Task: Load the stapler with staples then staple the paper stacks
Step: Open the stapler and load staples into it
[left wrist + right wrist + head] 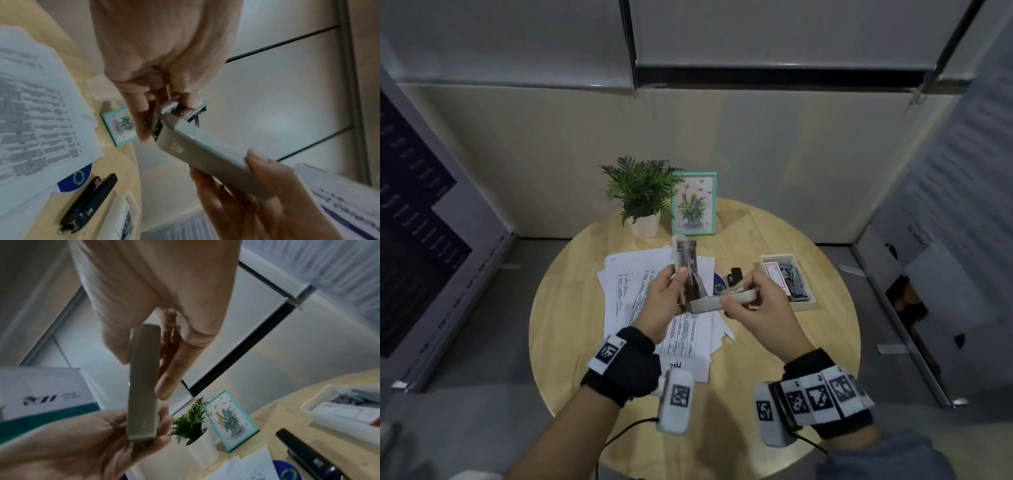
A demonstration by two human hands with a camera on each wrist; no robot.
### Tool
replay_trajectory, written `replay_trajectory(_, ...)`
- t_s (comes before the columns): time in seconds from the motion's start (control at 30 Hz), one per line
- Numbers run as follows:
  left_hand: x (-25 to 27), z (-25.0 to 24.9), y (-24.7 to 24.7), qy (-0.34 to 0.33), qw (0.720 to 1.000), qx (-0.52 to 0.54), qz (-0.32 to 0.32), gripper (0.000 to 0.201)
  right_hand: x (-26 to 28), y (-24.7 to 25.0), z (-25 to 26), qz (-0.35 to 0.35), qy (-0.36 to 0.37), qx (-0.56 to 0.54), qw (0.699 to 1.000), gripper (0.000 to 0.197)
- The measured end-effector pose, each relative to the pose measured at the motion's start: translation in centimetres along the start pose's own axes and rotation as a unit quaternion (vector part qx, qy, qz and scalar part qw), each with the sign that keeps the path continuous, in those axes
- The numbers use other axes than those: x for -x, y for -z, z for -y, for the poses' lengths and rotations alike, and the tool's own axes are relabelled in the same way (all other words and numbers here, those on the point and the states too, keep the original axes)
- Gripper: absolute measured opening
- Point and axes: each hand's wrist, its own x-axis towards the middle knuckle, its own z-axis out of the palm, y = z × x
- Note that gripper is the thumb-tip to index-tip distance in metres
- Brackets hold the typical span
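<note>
A smooth, grey-beige stapler [690, 274], long and boxy, is held above the round pale-wood counter [571, 274], swung wide open so one half stands upright with its metal staple channel showing and the other lies level. The left hand [661, 298] has its fingers curled round the upright half near the hinge, while the right hand [753, 305] pinches the level half at its far end. Beneath lie loose printed paper sheets [633, 274], with a shallow white tray of grey staple strips [796, 277] and a slim black stapler [735, 275] at the right.
</note>
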Motion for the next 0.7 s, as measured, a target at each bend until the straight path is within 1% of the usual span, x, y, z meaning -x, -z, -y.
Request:
replay_trajectory(0.07, -0.9, 0.0, -0.1, 0.032, 0.997, 0.068, -0.036, 0.022, -0.2, -0.1, -0.4, -0.003, 0.022, 0.030, 0.999, 0.022)
replay_trajectory(0.1, -1.4, 0.0, -0.1, 0.051, 0.990, 0.117, -0.054, 0.023, -0.3, -0.1, -0.7, 0.002, 0.026, 0.033, 0.999, 0.024)
replay_trajectory(0.13, -2.0, -0.2, 0.0, 0.070, 0.980, 0.173, -0.069, 0.026, -0.3, -0.3, -1.0, 0.011, 0.028, 0.036, 0.999, 0.026)
replay_trajectory(0.2, -2.8, -0.5, 0.0, 0.110, 0.951, 0.275, -0.091, 0.031, -0.2, -0.7, -1.5, 0.031, 0.032, 0.056, 0.997, 0.027)
replay_trajectory(0.23, -3.2, -0.6, -0.2, 0.123, 0.940, 0.305, -0.095, 0.033, -0.2, -1.0, -1.9, 0.032, 0.039, 0.074, 0.996, 0.027)
replay_trajectory(0.27, -3.4, -0.7, -0.4, 0.128, 0.935, 0.318, -0.093, 0.034, -0.3, -1.1, -2.4, 0.024, 0.046, 0.092, 0.994, 0.027)
replay_trajectory(0.37, -3.9, -0.7, -1.5, 0.126, 0.936, 0.322, -0.069, 0.040, -0.6, -1.2, -3.8, -0.015, 0.055, 0.126, 0.990, 0.026)
replay_trajectory(0.43, -4.1, -0.3, -2.4, 0.146, 0.934, 0.323, -0.050, 0.046, -0.6, -1.1, -4.5, -0.020, 0.052, 0.151, 0.987, 0.025)
replay_trajectory(0.47, -4.3, 0.0, -2.7, 0.156, 0.935, 0.316, -0.045, 0.045, -0.7, -1.1, -4.7, -0.008, 0.044, 0.163, 0.986, 0.026)
replay_trajectory(0.5, -4.5, 0.3, -3.0, 0.159, 0.940, 0.297, -0.048, 0.040, -0.7, -0.8, -4.9, 0.020, 0.030, 0.172, 0.984, 0.029)
replay_trajectory(0.57, -4.9, 1.1, -3.5, 0.134, 0.960, 0.240, -0.060, 0.026, -1.0, 0.2, -5.4, 0.107, -0.004, 0.182, 0.977, 0.036)
replay_trajectory(0.6, -5.0, 1.3, -3.8, 0.118, 0.968, 0.211, -0.062, 0.022, -1.4, 0.9, -5.8, 0.141, -0.022, 0.194, 0.971, 0.039)
replay_trajectory(0.63, -5.0, 1.4, -3.9, 0.107, 0.974, 0.188, -0.060, 0.021, -1.8, 1.7, -6.4, 0.153, -0.036, 0.208, 0.966, 0.041)
replay_trajectory(0.67, -5.1, 1.4, -4.1, 0.101, 0.978, 0.176, -0.054, 0.022, -2.4, 2.6, -7.1, 0.139, -0.047, 0.220, 0.965, 0.040)
replay_trajectory(0.7, -5.3, 1.3, -4.3, 0.100, 0.979, 0.170, -0.045, 0.022, -3.2, 3.7, -8.1, 0.109, -0.054, 0.236, 0.964, 0.035)
